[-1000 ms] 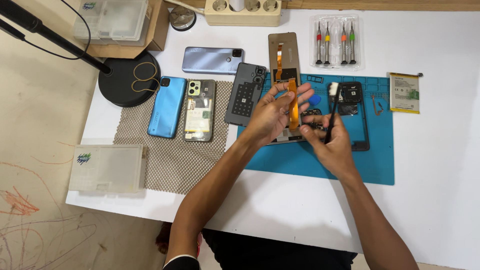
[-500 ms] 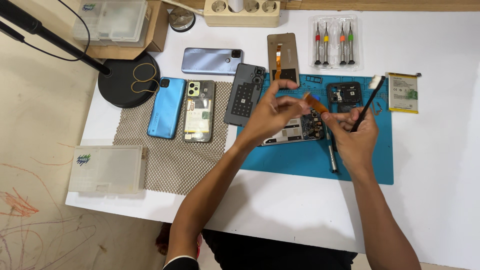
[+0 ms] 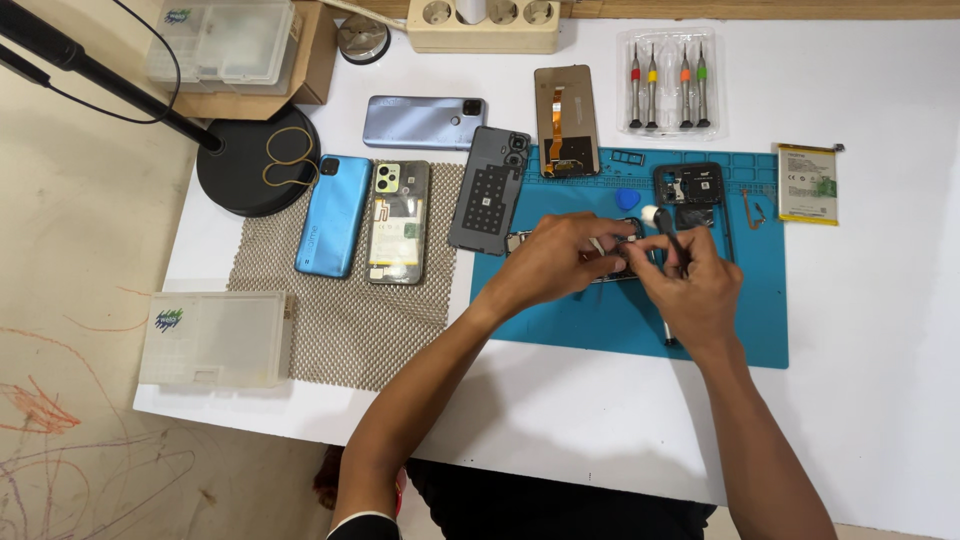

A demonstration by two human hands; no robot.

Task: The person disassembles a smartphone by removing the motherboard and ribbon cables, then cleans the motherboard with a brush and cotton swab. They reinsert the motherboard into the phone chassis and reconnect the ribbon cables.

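Since half a second ago the right hand (image 3: 690, 285) is swinging its dark tool (image 3: 668, 232) in from out toward the loose battery (image 3: 808, 183), and both hands are now closing over the opened phone frame (image 3: 690, 195) near the middle of the blue mat (image 3: 620, 315). The left hand (image 3: 560, 262) is pinching a small part against the frame; what the part is cannot be told. The right hand's fingers are pressed together round the tool's shaft. Disassembly is looking well advanced: the screen panel (image 3: 566, 120) is lying at the mat's far edge, the dark back cover (image 3: 488, 190) is overlapping its left edge, and the battery is resting just off its right edge. The inner board is seemingly still being worked loose.
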